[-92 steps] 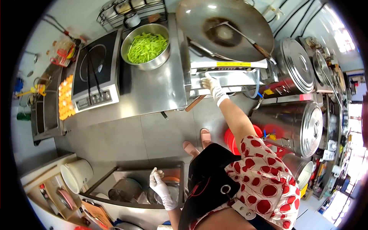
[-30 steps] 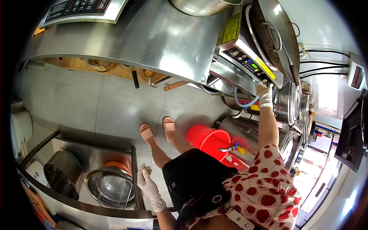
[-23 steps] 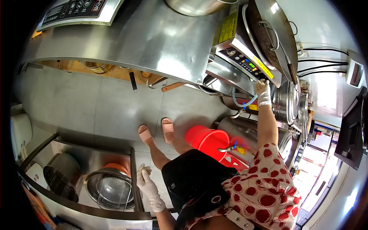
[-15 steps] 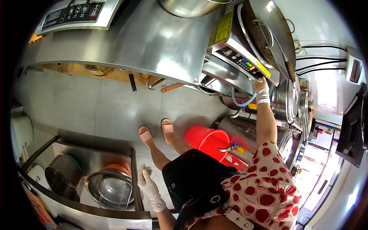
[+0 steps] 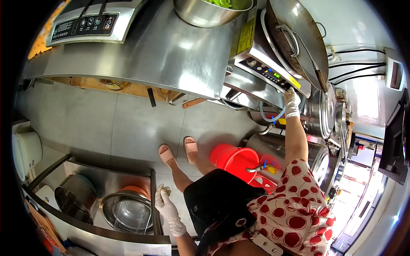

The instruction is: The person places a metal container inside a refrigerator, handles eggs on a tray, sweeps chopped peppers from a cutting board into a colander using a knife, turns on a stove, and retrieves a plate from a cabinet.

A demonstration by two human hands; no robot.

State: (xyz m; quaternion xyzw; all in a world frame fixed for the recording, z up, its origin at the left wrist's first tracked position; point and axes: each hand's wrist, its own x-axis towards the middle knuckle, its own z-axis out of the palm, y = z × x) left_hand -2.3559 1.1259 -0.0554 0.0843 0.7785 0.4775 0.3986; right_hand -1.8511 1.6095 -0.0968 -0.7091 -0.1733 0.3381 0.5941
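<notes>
My right hand (image 5: 292, 103), in a white glove, reaches out to the lower corner of an induction cooker's lit control panel (image 5: 267, 73). Its fingers are closed around a control knob (image 5: 289, 90), mostly covered by the glove. On that cooker sits a large wok (image 5: 301, 38), with a long-handled utensil (image 5: 317, 72) lying in it. Low on the left, my gloved left hand (image 5: 169, 211) is beside the rim of a steel sink (image 5: 154, 200). Its fingers are loosely bent and slightly apart, with nothing visible in them.
A steel bowl (image 5: 205, 18) of green vegetables stands on the steel counter (image 5: 149, 55). Red buckets (image 5: 241, 164) are on the floor near a tap (image 5: 256, 169). The sink holds a deep pot (image 5: 77, 198) and a strainer (image 5: 128, 213). A wooden handle (image 5: 194, 103) juts out below the counter.
The view has shifted slightly, bringing the green vegetables in the bowl into sight. My right hand stays at the knob, and the panel's lit digits look different. My left hand barely moves.
</notes>
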